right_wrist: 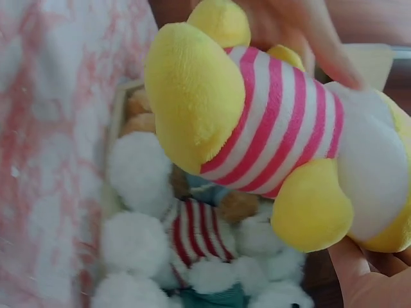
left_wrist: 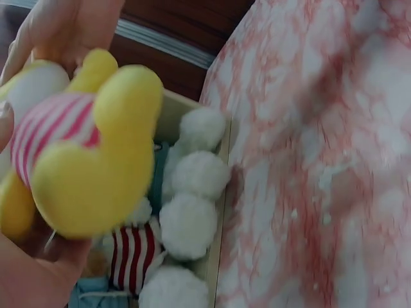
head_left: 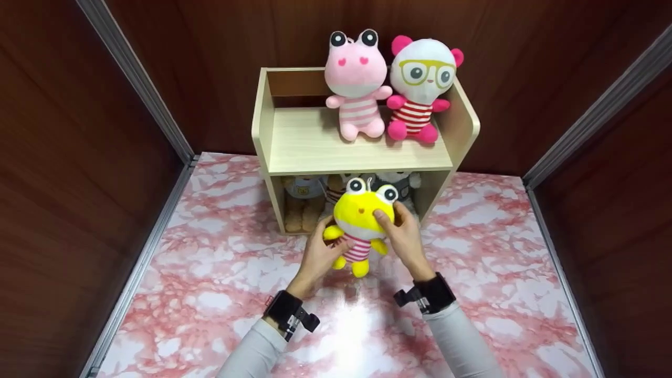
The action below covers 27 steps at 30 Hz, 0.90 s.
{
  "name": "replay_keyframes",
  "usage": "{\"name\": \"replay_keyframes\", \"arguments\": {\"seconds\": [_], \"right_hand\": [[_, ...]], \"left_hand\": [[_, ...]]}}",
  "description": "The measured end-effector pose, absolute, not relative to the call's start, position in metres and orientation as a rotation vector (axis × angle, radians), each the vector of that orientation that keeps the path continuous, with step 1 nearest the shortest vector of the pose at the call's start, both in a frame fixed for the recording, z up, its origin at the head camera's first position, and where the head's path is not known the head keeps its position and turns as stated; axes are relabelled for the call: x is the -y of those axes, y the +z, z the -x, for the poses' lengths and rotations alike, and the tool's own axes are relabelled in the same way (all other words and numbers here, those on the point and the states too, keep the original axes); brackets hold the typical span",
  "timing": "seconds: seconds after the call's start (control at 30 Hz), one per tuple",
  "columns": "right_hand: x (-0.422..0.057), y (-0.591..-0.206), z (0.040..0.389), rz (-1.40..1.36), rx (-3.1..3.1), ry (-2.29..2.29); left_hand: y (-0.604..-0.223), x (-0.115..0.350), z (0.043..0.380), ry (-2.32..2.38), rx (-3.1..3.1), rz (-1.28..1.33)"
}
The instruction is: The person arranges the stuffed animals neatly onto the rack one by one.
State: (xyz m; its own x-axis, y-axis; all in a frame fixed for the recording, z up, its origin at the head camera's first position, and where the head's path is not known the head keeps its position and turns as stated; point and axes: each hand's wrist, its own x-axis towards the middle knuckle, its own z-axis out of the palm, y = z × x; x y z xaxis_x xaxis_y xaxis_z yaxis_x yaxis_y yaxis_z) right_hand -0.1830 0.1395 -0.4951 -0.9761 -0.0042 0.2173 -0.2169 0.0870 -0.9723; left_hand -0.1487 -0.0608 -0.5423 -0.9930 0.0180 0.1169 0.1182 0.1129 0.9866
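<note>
A yellow plush frog (head_left: 363, 210) with bulging eyes and a pink-striped body is held between both hands, in front of the shelf's lower compartment. My left hand (head_left: 320, 253) grips its body, the thumb lying over the striped belly. On the other side my right hand (head_left: 404, 236) holds the head, thumb pressed on the cheek and fingers behind. From the left wrist view, the frog's yellow feet (left_wrist: 96, 186) face the camera. The right wrist view shows its pink-striped body (right_wrist: 276, 122) between the two hands.
On the top board of the pale wooden shelf (head_left: 304, 142) sit a pink plush frog (head_left: 359, 79) and a panda plush (head_left: 422, 84) with glasses. Several plush toys, one a brown bear (head_left: 304, 210), fill the lower compartment. The marbled floor (head_left: 210, 273) surrounds the shelf, between dark walls.
</note>
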Motion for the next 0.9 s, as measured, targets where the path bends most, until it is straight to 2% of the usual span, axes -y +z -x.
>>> {"name": "replay_keyframes", "arguments": {"seconds": [0.2, 0.6, 0.9], "right_hand": [[-0.142, -0.479, 0.191, -0.264, 2.194, 1.938], [-0.142, -0.479, 0.186, -0.385, 2.156, 1.979], [-0.161, -0.489, 0.186, -0.354, 1.982, 2.214]], "left_hand": [[-0.540, 0.068, 0.152, -1.976, 2.342, 0.230], [-0.538, 0.069, 0.147, -1.922, 2.236, 0.122], [-0.503, 0.076, 0.159, -1.792, 2.091, 0.128]]}}
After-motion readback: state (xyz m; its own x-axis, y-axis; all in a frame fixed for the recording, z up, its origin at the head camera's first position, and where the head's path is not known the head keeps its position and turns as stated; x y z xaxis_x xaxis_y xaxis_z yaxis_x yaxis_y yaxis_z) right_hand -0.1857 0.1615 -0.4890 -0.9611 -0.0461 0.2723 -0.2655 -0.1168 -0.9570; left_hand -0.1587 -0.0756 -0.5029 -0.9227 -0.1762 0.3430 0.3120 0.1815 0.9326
